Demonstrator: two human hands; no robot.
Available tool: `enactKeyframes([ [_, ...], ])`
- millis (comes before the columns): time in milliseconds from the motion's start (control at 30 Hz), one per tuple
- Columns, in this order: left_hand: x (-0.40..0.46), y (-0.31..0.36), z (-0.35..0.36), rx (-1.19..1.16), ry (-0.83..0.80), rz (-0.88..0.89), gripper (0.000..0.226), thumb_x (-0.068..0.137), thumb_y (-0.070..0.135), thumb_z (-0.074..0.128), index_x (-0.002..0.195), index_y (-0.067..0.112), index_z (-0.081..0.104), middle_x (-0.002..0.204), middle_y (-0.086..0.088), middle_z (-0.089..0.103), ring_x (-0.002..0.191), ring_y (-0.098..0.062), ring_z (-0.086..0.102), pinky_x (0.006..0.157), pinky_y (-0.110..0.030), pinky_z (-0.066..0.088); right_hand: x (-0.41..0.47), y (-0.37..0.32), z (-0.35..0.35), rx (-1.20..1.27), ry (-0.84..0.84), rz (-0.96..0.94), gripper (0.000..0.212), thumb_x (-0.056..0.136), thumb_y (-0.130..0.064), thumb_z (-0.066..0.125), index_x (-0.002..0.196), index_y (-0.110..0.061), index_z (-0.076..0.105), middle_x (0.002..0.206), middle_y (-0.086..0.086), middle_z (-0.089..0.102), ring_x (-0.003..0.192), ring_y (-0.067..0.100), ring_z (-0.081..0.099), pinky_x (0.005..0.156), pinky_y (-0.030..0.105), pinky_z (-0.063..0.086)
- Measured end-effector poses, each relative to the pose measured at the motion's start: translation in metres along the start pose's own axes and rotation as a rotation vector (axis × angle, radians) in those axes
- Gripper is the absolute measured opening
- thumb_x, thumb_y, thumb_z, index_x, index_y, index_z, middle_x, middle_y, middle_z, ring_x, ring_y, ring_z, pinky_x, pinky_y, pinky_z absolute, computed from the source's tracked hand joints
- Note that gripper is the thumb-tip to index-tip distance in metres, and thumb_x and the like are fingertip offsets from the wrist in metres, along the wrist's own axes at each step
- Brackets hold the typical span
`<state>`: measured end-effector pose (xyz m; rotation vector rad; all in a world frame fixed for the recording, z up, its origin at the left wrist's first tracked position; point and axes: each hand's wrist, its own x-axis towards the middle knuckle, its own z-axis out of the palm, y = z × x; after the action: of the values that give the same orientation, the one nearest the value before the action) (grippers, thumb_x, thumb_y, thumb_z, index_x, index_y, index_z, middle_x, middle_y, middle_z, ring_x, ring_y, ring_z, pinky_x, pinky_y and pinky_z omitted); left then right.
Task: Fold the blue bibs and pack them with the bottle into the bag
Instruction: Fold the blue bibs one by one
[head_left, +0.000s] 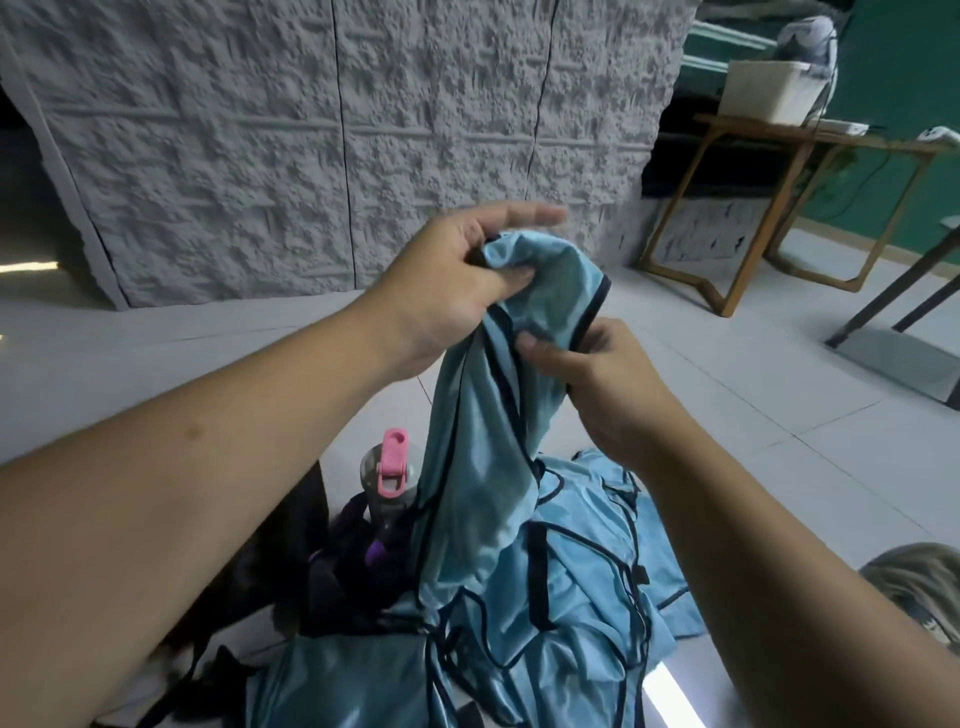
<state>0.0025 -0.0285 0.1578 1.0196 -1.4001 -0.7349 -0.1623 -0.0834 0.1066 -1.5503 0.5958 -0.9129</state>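
Note:
A light blue bib (488, 441) with dark navy trim hangs in the air, held up by both hands. My left hand (452, 275) grips its top corner, and my right hand (597, 384) pinches its trimmed edge just below. More blue bibs (582, 597) lie in a crumpled pile on the floor beneath. A clear bottle with a pink flip lid (390, 470) stands upright left of the pile, inside a dark black-and-purple bag (337, 566). The bottle's lower body is hidden by the bag and the hanging bib.
The white tiled floor (753, 395) spreads around. A grey textured wall panel (337, 145) stands behind. A wooden table (779, 171) with a white box is at the back right, a dark metal table leg (893, 301) at the right edge.

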Motion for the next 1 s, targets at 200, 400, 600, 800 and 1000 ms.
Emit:
enactKeyframes([
  [200, 0.028, 0.044, -0.025, 0.111, 0.039, 0.092, 0.041, 0.094, -0.011, 0.061, 0.111, 0.025, 0.074, 0.107, 0.004, 0.076, 0.105, -0.012, 0.071, 0.095, -0.029, 0.057, 0.019, -0.069, -0.006, -0.359, 0.008, -0.072, 0.010, 0.087, -0.005, 0.079, 0.096, -0.002, 0.079, 0.093, 0.016, 0.079, 0.092, 0.040, 0.075, 0.085, 0.053, 0.062],
  [400, 0.038, 0.078, -0.043, -0.065, 0.224, 0.045, 0.038, 0.091, -0.012, 0.065, 0.108, 0.022, 0.073, 0.104, -0.010, 0.075, 0.097, -0.024, 0.074, 0.084, -0.038, 0.062, 0.046, -0.121, 0.006, -0.579, 0.084, -0.196, 0.014, 0.087, -0.019, 0.080, 0.092, -0.007, 0.078, 0.087, 0.012, 0.079, 0.079, 0.029, 0.076, 0.076, 0.053, 0.062],
  [600, 0.037, 0.100, -0.058, -0.133, 0.226, -0.161, 0.070, 0.071, -0.001, 0.088, 0.135, 0.009, 0.061, 0.113, -0.010, 0.077, 0.100, -0.028, 0.075, 0.082, -0.043, 0.063, 0.049, -0.158, 0.023, -0.699, 0.158, -0.283, 0.031, 0.086, -0.025, 0.079, 0.079, 0.004, 0.068, 0.063, 0.004, 0.053, 0.057, 0.013, 0.043, 0.056, 0.030, 0.031],
  [800, 0.020, 0.091, -0.049, -0.226, 0.318, -0.220, 0.038, 0.084, -0.021, 0.049, 0.100, 0.008, 0.068, 0.088, -0.014, 0.073, 0.078, -0.032, 0.068, 0.070, -0.039, 0.061, 0.036, -0.165, 0.027, -0.596, 0.132, -0.092, 0.033, 0.081, -0.027, 0.083, 0.083, 0.003, 0.071, 0.066, 0.006, 0.061, 0.058, 0.015, 0.055, 0.057, 0.029, 0.041],
  [1000, 0.002, 0.055, -0.048, -0.466, 0.279, -0.302, 0.027, 0.102, 0.020, 0.057, 0.119, 0.002, 0.068, 0.101, -0.010, 0.075, 0.094, -0.024, 0.071, 0.085, -0.036, 0.060, 0.014, -0.163, 0.024, -0.256, 0.045, 0.164, 0.009, 0.089, -0.009, 0.073, 0.086, -0.001, 0.076, 0.076, 0.018, 0.075, 0.063, 0.029, 0.072, 0.062, 0.040, 0.062],
])
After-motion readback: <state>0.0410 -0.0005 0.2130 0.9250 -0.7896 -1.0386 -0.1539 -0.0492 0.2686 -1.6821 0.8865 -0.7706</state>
